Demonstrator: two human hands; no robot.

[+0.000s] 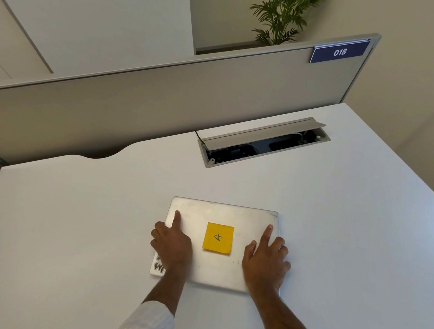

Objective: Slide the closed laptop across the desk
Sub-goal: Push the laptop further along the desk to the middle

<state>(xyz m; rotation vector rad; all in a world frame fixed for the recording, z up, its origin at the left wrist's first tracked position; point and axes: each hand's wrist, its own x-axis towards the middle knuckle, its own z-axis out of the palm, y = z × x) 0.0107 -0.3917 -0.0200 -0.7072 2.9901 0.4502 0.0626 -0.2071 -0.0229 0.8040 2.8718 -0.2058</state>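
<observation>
Both hands flat on the closed laptop.
I see the left hand and right hand unclenched, pressing, apparently not gripping; yellow sticky note between them.

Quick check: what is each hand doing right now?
Left hand: open, pressed flat on the closed laptop, holding nothing.
Right hand: open, pressed flat on the laptop, holding nothing.

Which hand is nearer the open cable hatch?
Right. The right hand lies on the laptop almost below the cable hatch; the left hand sits further left.
</observation>
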